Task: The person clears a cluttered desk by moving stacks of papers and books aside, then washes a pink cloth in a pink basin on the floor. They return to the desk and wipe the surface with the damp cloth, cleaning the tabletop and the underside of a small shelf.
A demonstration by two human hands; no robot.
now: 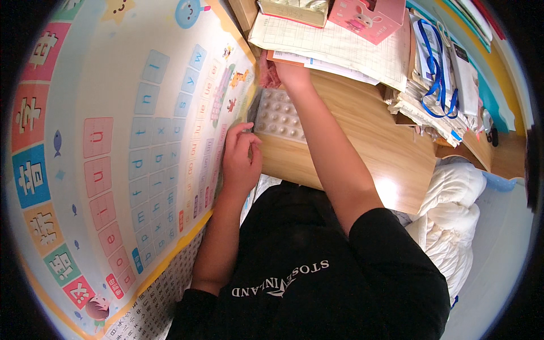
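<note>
My right hand [293,74] reaches to the back of the wooden desk, with its fingers hidden beneath the edge of some papers [327,63]. A crumpled pink cloth [270,74] lies right against it; whether the fingers grip the cloth cannot be seen. Below that hand, a clear plastic tray with rows of round bumps [278,114] rests on the desk [352,123], partly covered by my right forearm. My left hand [242,159] is at the desk's left edge, beside the wall chart [161,106], fingers loosely bent and apart, with nothing seen in it.
A pink cardboard box [367,19] and a container of tissues [293,12] stand on the papers at the back. Stacked papers [420,102] and a blue lanyard [437,85] fill the right shelf. White bedding [450,204] is bunched beside the desk.
</note>
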